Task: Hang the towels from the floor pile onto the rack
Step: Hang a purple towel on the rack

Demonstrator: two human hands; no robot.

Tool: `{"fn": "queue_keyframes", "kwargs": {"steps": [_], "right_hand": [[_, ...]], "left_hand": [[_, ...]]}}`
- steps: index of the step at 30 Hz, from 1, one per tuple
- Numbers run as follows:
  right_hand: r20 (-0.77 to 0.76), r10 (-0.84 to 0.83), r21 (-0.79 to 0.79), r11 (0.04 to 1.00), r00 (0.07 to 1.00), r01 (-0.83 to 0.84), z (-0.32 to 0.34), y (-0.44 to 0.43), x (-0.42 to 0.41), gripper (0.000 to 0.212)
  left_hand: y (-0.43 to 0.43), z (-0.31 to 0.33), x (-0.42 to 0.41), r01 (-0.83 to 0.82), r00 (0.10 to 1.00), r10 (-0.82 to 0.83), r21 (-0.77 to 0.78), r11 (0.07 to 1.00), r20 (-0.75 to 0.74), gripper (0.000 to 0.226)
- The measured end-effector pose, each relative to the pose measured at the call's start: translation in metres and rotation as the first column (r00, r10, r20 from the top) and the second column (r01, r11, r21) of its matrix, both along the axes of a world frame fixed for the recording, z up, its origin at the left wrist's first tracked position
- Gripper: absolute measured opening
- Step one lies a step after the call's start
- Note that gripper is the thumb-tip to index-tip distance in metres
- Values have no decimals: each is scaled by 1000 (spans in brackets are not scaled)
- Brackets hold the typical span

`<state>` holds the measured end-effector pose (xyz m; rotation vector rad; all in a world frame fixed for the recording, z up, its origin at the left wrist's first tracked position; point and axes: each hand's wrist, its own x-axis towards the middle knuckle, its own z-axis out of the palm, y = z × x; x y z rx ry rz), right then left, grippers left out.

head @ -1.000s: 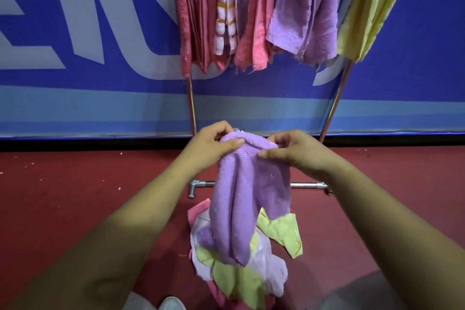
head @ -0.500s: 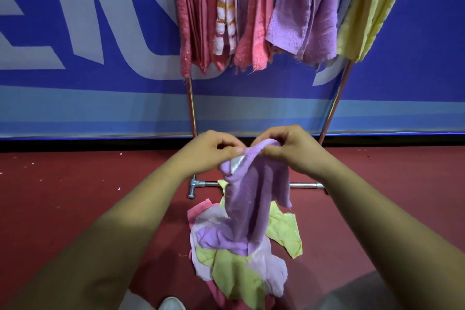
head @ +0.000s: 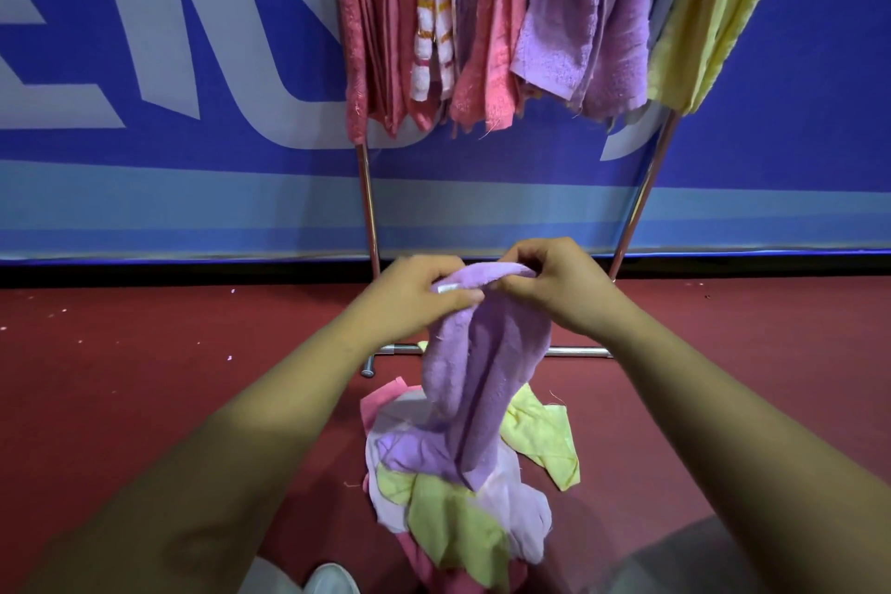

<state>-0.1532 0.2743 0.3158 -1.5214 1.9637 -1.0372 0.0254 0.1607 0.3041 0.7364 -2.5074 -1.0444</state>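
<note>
1. The left hand [head: 414,299] and right hand [head: 554,289] are closer together than a second ago, and their fingers now pinch one short stretch of the top edge of the purple towel [head: 477,376].
2. A white label [head: 447,288] now shows at the left thumb, where none was visible at first.
3. The purple towel no longer drapes broadly over the hands; it hangs as a narrower strip folded lengthwise.
4. More of the yellow towel [head: 540,439] in the floor pile [head: 511,521] shows beside it.

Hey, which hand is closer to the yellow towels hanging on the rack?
Right. The right hand pinches the lilac towel below and to the left of the yellow towels; the left hand grips the same towel farther left.
</note>
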Motion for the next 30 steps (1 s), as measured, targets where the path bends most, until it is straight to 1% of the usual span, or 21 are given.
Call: {"fn": "queue_keyframes", "kwargs": {"steps": [3,7,9,11,13,15,18,19,21,22,24,25,26,27,28,30], "right_hand": [[-187,12,82,997,982,3,-9,-4,-13,20],[-411,63,269,961,909,55,-24,-8,-30,18],[-452,56,328,939,890,108,-28,-8,-40,15],[-447,17,343,927,894,154,-27,-6,-49,9],[-379,-60,318,929,924,190,-25,-4,-55,10],[-274,-157,267,935,949,232,-24,-3,-58,14],[-110,-322,113,936,940,334,-25,-4,-61,14],[-19,-368,44,928,929,369,-25,-5,-61,12],[212,-389,-59,911,897,409,-23,-7,-58,6],[300,-378,-95,902,876,422,-22,-7,-56,5],[387,-362,-145,884,848,444,-18,-6,-52,9],[414,-356,-157,879,838,451,-17,-6,-50,11],[442,-349,-161,875,826,456,-17,-6,-48,12],[460,-342,-161,875,819,457,-18,-6,-47,11],[458,-335,-164,878,823,449,-19,-7,-46,10],[425,-315,-170,893,849,416,-21,-8,-42,11]], "left_hand": [[-11,15,8,-74,993,79,50,996,-87,19],[-28,16,19,-245,965,244,9,970,-96,20],[-38,12,25,-356,925,356,23,934,-131,22],[-49,10,30,-457,867,462,72,886,-185,25],[-56,9,37,-525,827,525,60,849,-200,26],[-61,7,43,-570,816,560,-32,821,-145,22],[-63,1,49,-516,841,538,-215,829,58,16],[-61,0,49,-493,837,534,-258,831,120,16],[-58,-1,48,-478,816,547,-314,821,189,18],[-56,-1,46,-467,814,546,-334,819,200,19],[-51,2,43,-430,832,511,-333,839,215,17],[-49,4,40,-411,854,474,-280,867,215,13],[-45,7,38,-383,889,414,-177,907,196,7],[-40,9,36,-335,928,337,-38,941,157,8],[-34,12,35,-278,958,268,106,955,101,12],[-25,17,30,-177,982,189,339,924,-1,14]]}}
